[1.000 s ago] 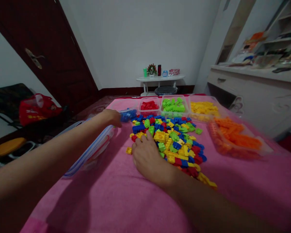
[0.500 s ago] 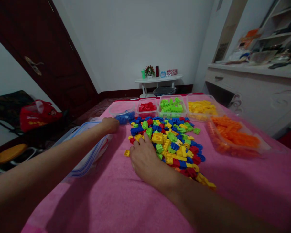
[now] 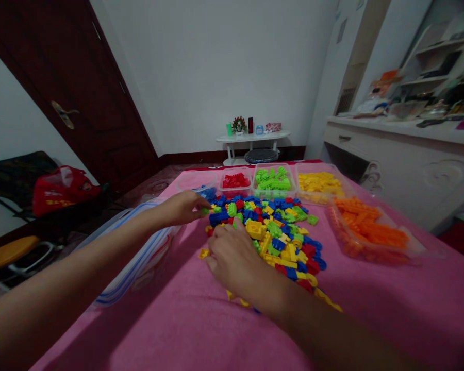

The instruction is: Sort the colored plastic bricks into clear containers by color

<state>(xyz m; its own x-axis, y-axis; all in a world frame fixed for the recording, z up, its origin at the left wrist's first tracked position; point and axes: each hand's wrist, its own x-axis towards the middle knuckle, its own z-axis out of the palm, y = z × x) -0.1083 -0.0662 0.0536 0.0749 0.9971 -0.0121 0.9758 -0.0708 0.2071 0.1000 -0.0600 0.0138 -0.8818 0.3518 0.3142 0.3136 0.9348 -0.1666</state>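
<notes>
At the left edge of a mixed pile of toy building bricks (image 3: 276, 242), my left hand (image 3: 181, 208) pinches a small green brick (image 3: 205, 211) between thumb and fingertips. My right hand (image 3: 237, 257) rests palm down on the near left part of the pile, fingers bent and somewhat apart, touching bricks; what lies under the palm is hidden. A loose yellow brick (image 3: 203, 253) sits beside its thumb. Beyond my left hand, a clear box with blue bricks (image 3: 208, 193) is partly covered by that hand.
Behind the pile stand clear boxes of red bricks (image 3: 235, 180), green bricks (image 3: 272, 179) and yellow bricks (image 3: 320, 183). A box of orange bricks (image 3: 371, 226) is at the right. A clear, blue-edged container (image 3: 118, 288) lies under my left forearm on the pink cloth (image 3: 170, 330).
My left hand has moved right, from beside the blue-brick box to the pile's left edge, and now has a green brick. My right hand stays on the pile; a few bricks now show below it.
</notes>
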